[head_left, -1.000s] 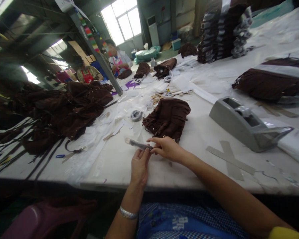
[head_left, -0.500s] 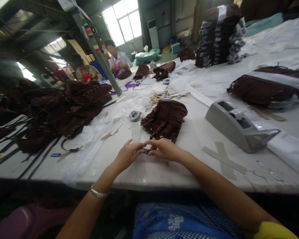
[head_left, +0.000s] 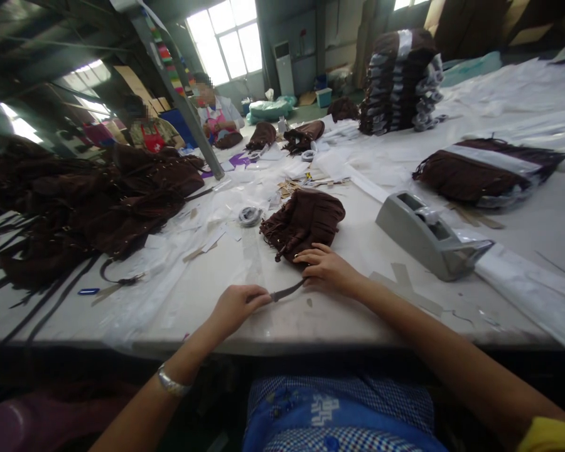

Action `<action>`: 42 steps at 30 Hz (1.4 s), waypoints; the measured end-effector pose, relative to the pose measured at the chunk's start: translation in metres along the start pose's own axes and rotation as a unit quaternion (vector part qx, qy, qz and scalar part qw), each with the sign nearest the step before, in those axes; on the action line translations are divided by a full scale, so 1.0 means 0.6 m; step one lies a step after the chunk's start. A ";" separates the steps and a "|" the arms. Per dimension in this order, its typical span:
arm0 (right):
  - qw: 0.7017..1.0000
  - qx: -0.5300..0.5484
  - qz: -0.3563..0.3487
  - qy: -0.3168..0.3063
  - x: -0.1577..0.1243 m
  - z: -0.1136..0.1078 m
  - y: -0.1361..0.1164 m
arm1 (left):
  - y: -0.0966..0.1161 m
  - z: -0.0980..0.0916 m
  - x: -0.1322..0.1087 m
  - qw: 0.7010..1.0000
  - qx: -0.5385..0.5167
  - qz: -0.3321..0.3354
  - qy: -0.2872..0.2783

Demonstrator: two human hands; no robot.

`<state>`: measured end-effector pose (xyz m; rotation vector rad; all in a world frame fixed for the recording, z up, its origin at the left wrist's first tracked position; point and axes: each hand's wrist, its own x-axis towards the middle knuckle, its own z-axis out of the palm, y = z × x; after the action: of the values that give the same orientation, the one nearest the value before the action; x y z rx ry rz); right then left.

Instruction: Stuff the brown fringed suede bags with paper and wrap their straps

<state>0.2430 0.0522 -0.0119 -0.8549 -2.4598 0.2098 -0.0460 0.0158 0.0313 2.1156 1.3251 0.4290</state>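
Observation:
A dark brown fringed bag (head_left: 311,216) lies on the table in front of me. A short, narrow dark strap (head_left: 288,291) stretches between my hands, just before the bag's near edge. My left hand (head_left: 239,309) pinches the strap's left end between thumb and fingers. At its other end, my right hand (head_left: 327,271) has the strap by the thumb, while its upper fingers reach forward against the bag's near edge. Whether the strap joins the bag is hidden under the right hand. A coiled grey strap or roll (head_left: 250,216) rests left of the bag.
A grey tape dispenser (head_left: 430,235) stands to the right, with cardboard strips (head_left: 407,290) near it. Brown bags are heaped (head_left: 98,210) at left; wrapped ones are stacked (head_left: 400,85) at back right. A metal post (head_left: 188,107) rises beyond. Two people sit across the table.
My hands were together over a small dark piece; they have moved apart, drawing the strap out between them. The right hand has shifted to the bag's near edge. The view has turned slightly.

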 end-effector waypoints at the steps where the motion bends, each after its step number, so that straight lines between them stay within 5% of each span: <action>1: 1.000 0.000 0.005 0.006 0.003 0.005 -0.005 | 0.001 0.004 -0.003 1.000 -0.003 0.000 0.004; 14: 0.995 0.091 0.021 0.032 0.009 0.021 -0.043 | 0.031 0.077 0.028 0.992 -0.048 0.007 0.117; 22: 0.989 0.145 0.026 0.025 -0.011 -0.008 -0.023 | 0.026 0.083 0.034 0.989 -0.087 -0.014 0.117; 27: 0.984 0.164 0.075 0.013 -0.013 0.000 -0.012 | 0.026 0.088 0.038 0.989 -0.108 -0.032 0.093; 34: 0.974 0.218 0.054 0.039 -0.009 0.009 -0.016 | 0.041 0.112 0.054 0.994 -0.084 -0.005 0.076; 42: 0.963 0.257 0.047 0.069 -0.012 0.016 -0.010 | 0.047 0.125 0.054 0.985 -0.091 0.007 0.148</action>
<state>0.2396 0.0434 -0.0216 -0.7242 -2.0870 0.7598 0.0300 0.0118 -0.0099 1.9650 1.3734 0.8651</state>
